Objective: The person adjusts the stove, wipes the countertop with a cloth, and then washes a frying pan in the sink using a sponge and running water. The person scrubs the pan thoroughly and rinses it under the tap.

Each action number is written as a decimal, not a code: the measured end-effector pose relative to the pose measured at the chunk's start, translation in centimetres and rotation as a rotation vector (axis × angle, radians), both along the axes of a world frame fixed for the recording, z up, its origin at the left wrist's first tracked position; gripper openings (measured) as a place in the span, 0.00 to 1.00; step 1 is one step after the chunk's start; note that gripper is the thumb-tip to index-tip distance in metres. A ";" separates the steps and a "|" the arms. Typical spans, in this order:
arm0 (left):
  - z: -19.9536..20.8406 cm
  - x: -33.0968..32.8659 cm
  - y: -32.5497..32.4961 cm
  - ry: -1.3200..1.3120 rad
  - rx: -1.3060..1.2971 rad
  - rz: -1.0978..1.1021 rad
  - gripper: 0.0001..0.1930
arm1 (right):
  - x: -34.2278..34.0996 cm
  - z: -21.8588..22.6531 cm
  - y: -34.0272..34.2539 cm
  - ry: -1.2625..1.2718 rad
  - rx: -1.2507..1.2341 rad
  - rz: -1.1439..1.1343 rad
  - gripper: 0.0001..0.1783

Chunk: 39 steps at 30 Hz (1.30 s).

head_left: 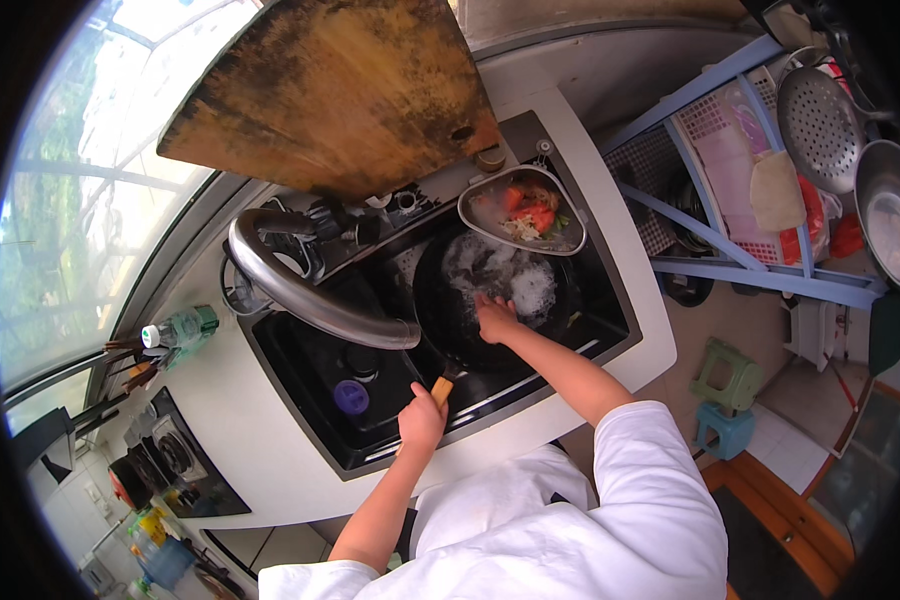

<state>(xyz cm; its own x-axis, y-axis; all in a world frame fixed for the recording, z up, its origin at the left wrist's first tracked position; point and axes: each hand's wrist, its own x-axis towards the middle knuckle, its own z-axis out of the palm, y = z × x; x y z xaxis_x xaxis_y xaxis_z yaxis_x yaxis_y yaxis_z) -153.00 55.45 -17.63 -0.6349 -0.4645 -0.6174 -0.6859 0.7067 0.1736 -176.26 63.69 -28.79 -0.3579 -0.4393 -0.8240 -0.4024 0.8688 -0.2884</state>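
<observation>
A black wok (438, 318) sits in the right basin of the dark sink, with white suds (532, 290) in cloudy water inside it. My left hand (422, 420) is closed around the wok's light wooden handle (443, 388) at the near left. Inside the wok, my right hand (496, 320) reaches down with curled fingers at the edge of the suds. What those fingers hold, if anything, is hidden. Just beyond the wok, a corner strainer basket (580, 243) holds red and pale food scraps (532, 212).
A curved metal faucet (320, 305) arches over the left basin, where a purple round strainer (351, 397) lies. A large stained wooden board (340, 95) leans behind the sink. A plastic bottle (185, 328) lies on the left counter. A blue rack (710, 240) stands at right.
</observation>
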 end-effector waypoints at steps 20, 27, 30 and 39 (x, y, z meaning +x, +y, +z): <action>0.3 -0.3 -0.3 -0.019 0.017 -0.016 0.32 | -3.6 -3.8 0.3 0.134 -0.140 -0.121 0.40; 0.2 -0.2 -0.1 -0.020 0.017 -0.016 0.33 | -3.0 -3.6 0.0 0.186 -0.168 -0.199 0.41; -0.2 -0.1 -0.2 -0.001 0.012 -0.020 0.34 | -1.4 -2.9 -0.7 0.267 -0.120 -0.100 0.31; 0.1 0.0 0.0 -0.015 0.006 -0.005 0.33 | 1.6 -1.7 -7.4 0.485 -0.786 -0.029 0.14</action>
<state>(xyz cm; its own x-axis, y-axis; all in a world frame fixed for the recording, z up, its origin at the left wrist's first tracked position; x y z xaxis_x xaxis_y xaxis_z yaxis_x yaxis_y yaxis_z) -153.03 55.41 -17.55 -0.6279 -0.4579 -0.6293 -0.6849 0.7091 0.1674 -174.68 56.26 -30.45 -0.6053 -0.7945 -0.0493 -0.6149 0.5060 -0.6049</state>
